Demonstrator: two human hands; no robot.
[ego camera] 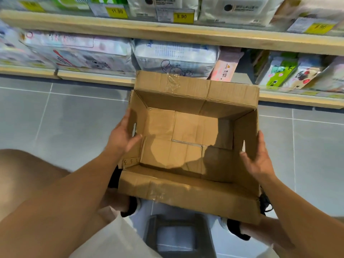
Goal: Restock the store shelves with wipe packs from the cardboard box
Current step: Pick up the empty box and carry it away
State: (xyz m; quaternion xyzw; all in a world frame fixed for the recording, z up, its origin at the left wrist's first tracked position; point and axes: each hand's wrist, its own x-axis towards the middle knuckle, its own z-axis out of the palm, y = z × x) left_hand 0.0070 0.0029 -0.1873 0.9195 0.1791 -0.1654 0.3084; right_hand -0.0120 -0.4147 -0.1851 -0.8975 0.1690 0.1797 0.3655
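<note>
An open cardboard box (188,190) fills the middle of the view, its flaps up and its inside bare. My left hand (122,135) grips the box's left wall, thumb inside and fingers outside by a handle slot. My right hand (259,158) grips the right wall the same way. Behind the box, the low shelf (96,77) holds wipe packs: a white and blue pack (175,56), a pink pack (226,67) leaning upright, and green packs (280,71) to the right.
An upper shelf (167,32) carries white packs and yellow price tags (183,16). Grey floor tiles (55,118) lie on both sides of the box. A grey stool (175,235) and my black shoes sit beneath the box near my knees.
</note>
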